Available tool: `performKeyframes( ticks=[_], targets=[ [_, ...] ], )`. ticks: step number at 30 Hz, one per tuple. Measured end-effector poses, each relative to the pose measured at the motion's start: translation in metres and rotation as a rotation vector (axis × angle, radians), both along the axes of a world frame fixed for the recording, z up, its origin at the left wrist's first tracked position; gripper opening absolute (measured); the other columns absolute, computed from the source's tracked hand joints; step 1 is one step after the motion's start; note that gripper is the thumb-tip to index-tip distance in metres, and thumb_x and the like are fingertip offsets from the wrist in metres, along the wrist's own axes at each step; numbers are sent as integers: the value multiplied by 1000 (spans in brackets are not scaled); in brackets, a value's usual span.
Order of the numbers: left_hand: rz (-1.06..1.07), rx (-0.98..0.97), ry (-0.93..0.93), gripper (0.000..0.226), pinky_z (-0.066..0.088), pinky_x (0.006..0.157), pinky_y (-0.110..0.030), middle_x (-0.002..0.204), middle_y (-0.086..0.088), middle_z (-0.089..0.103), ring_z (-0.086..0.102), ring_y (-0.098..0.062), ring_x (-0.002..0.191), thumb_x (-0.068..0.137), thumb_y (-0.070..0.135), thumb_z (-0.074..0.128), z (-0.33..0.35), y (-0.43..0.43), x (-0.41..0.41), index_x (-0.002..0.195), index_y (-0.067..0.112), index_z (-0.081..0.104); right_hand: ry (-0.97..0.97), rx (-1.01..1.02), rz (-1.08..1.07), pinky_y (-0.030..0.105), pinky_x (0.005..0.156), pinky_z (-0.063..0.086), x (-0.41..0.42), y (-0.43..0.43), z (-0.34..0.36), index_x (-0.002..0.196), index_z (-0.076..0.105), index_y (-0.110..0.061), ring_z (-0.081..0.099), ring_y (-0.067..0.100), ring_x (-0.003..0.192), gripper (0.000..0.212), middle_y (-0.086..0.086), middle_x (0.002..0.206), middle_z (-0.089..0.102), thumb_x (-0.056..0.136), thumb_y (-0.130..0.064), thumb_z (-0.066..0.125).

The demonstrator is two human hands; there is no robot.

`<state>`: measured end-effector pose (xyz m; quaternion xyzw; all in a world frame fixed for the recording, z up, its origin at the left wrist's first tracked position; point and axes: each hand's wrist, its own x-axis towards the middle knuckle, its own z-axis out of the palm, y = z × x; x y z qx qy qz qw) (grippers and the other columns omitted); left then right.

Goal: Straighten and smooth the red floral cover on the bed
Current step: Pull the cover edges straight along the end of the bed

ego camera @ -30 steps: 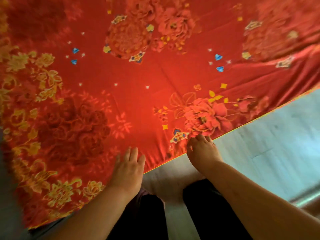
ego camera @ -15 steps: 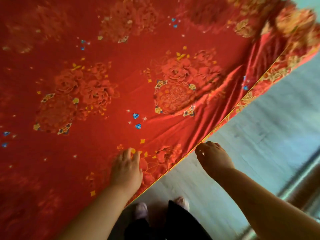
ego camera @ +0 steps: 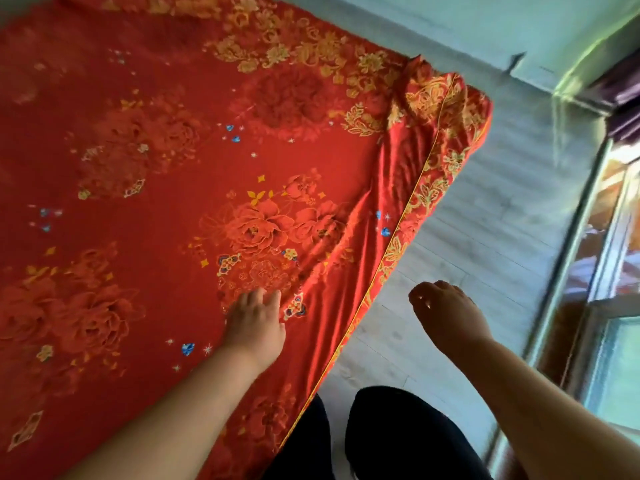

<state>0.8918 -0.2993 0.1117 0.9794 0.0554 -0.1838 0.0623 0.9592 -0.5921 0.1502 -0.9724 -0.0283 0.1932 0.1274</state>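
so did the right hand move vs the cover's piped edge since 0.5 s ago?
Yes. The right hand was touching the yellow piped edge of the red floral cover; now it hangs over the floor, clear of that edge.

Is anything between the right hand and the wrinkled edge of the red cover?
Nothing visible. The right hand hangs over bare floor, apart from the red cover; the left hand lies flat on it.

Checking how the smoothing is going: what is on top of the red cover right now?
Only the left hand, lying flat on the cover near its wrinkled edge. The right hand is over the floor. What lies beneath the cover is hidden.
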Motion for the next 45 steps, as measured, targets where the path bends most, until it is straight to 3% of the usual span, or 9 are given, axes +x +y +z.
performKeyframes(
  ticks=[7, 18, 23, 30, 38, 41, 45],
  targets=[
    [-45, 23, 23, 57, 33, 109, -40, 138, -10, 44, 39, -29, 128, 87, 36, 54, -1, -61, 93, 139, 20, 39, 22, -7, -83, 34, 86, 47, 72, -71, -6, 104, 64, -27, 57, 27, 103, 21, 3, 104, 64, 92, -26, 46],
    [58, 5, 76, 55, 31, 110, -37, 138, -10, 47, 42, -29, 128, 88, 34, 53, -5, -214, 243, 139, 16, 41, 44, 62, -59, 34, 91, 44, 227, -225, -3, 105, 64, -29, 57, 23, 105, 21, -1, 107, 64, 92, -31, 47],
    [89, -69, 47, 54, 31, 109, -37, 133, -10, 49, 43, -29, 125, 87, 32, 56, -7, -269, 314, 137, 14, 44, 18, 46, -14, 31, 83, 42, 306, -270, 2, 105, 64, -27, 59, 25, 100, 22, 0, 105, 65, 93, -33, 47],
    [135, -73, 76, 53, 31, 110, -36, 135, -12, 50, 42, -30, 127, 87, 30, 56, -35, -306, 425, 136, 12, 45, 12, 47, 51, 31, 78, 40, 443, -301, -10, 103, 65, -27, 58, 27, 101, 20, 1, 105, 64, 92, -32, 48],
    [226, -185, 261, 53, 27, 115, -38, 146, -10, 39, 32, -27, 137, 94, 35, 45, -73, -343, 586, 142, 17, 35, 90, 13, 192, 31, 79, 43, 628, -310, -45, 103, 64, -25, 58, 24, 100, 22, 0, 103, 65, 95, -31, 44],
    [232, -200, 257, 51, 32, 114, -39, 143, -9, 43, 37, -27, 133, 94, 34, 46, -72, -349, 643, 141, 16, 37, 130, 42, 212, 34, 81, 45, 682, -302, -53, 100, 64, -25, 58, 26, 100, 23, 2, 102, 64, 94, -30, 43],
    [263, -207, 277, 52, 35, 112, -39, 143, -11, 41, 38, -27, 133, 96, 30, 44, -71, -360, 707, 143, 13, 32, 190, 47, 232, 29, 72, 39, 746, -300, -71, 96, 63, -31, 55, 23, 100, 21, -2, 100, 62, 93, -31, 43]
  ],
)
